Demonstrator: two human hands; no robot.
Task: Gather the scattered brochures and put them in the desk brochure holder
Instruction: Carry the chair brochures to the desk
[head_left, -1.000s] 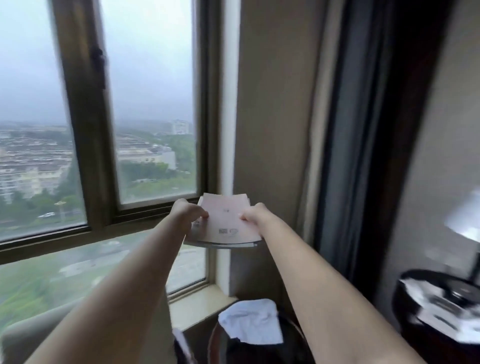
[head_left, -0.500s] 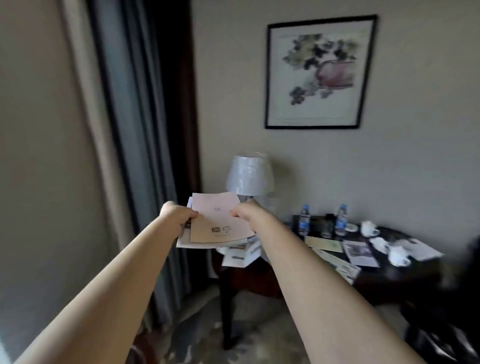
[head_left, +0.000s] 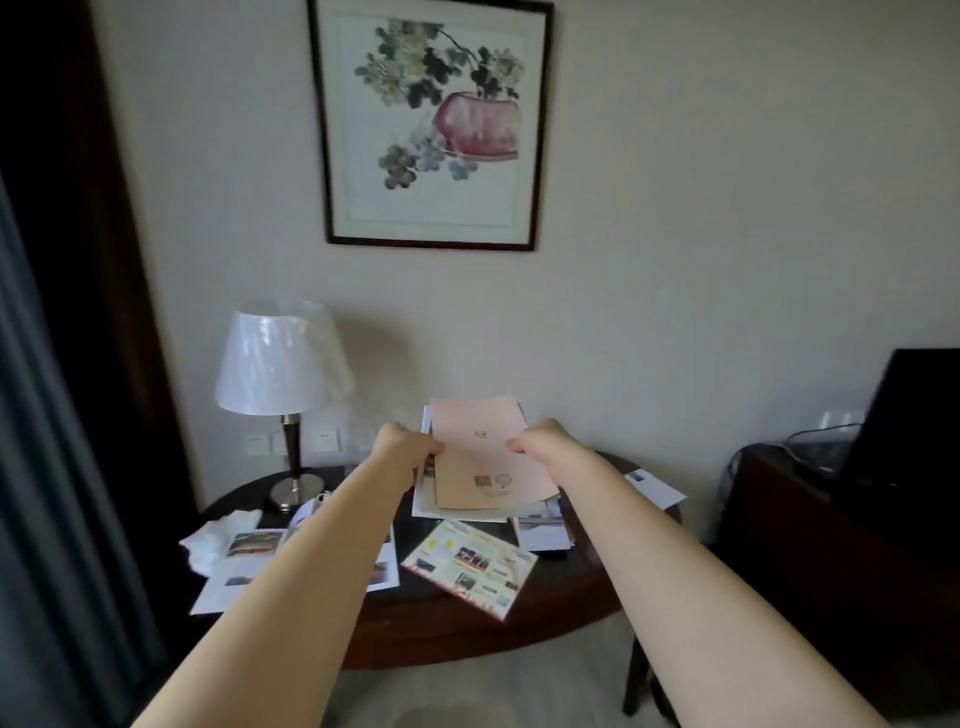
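The dark round counter (head_left: 467, 639) spreads below and beyond both grips, with its white-shaded lamp (head_left: 270, 364) up and to the left of the left grip (head_left: 402, 449). Between that and the right grip (head_left: 540, 447) hangs the gathered stack of brochures (head_left: 483, 462), clear of the counter, a pink sheet on top and paler ones fanned unevenly beneath. More lie loose: a colourful brochure (head_left: 470, 569) just below the stack, white brochures (head_left: 244, 566) below and left of the left grip, and one sheet (head_left: 655, 487) off to the right of the right grip. No brochure holder can be made out, so gathering looks unfinished. The stack would best be tapped square on the counter and passed to one grip. That frees the other to slide each loose sheet on top, leaving the crumpled tissue (head_left: 213, 538) behind. Both arms reach forward almost straight, forearms converging. Each grip pinches a side edge of the stack, knuckles up and thumb pressed on the pink sheet. The fingers beneath are hidden.
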